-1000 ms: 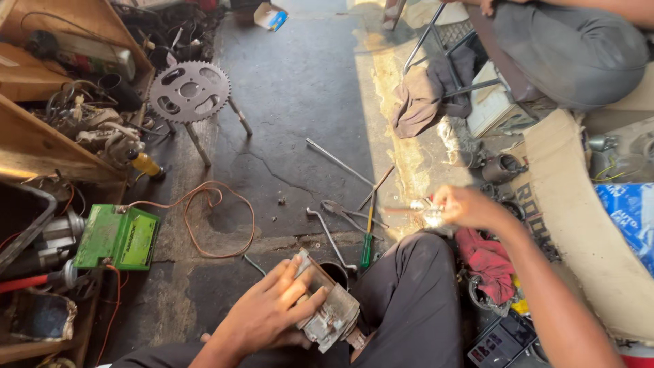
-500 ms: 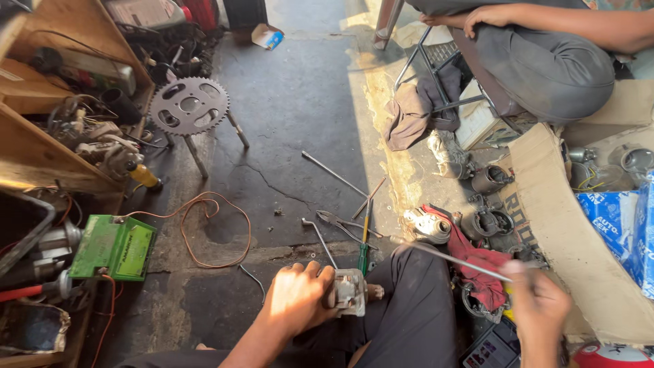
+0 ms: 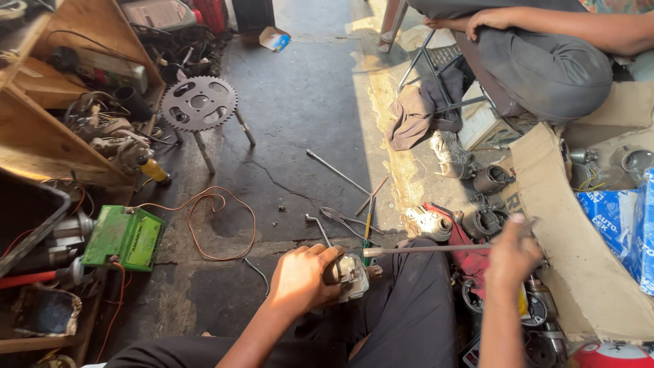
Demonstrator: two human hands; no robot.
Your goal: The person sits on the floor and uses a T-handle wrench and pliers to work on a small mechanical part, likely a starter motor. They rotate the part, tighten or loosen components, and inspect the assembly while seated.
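Head view, looking down at lap and floor. Left hand [image 3: 302, 277] closed over a small metal engine part [image 3: 351, 276], pinning it on the left thigh above dark trousers [image 3: 409, 307]. Right hand [image 3: 512, 251] wrapped around the outer end of a long thin metal rod [image 3: 422, 250]; fingers curled shut, thumb up. Rod's long axis near horizontal, running from right hand leftward, its far tip [image 3: 368, 252] touching or just beside the upper edge of the part; exact contact not discernible. Part thus lies left of the right hand, directly along the rod's line; left hand nearer by far, already on it. Cracked concrete floor [image 3: 300, 123] beyond the knees carrying loose rods and a screwdriver [image 3: 368, 221] near the part. Sprocket-topped stool [image 3: 199, 103] well apart, upper left; green battery [image 3: 124, 237] with orange wire [image 3: 218, 225] at left. Red rag [image 3: 470, 255] beneath the rod. Second person seated upper right, one hand [image 3: 492, 19] resting on a knee.
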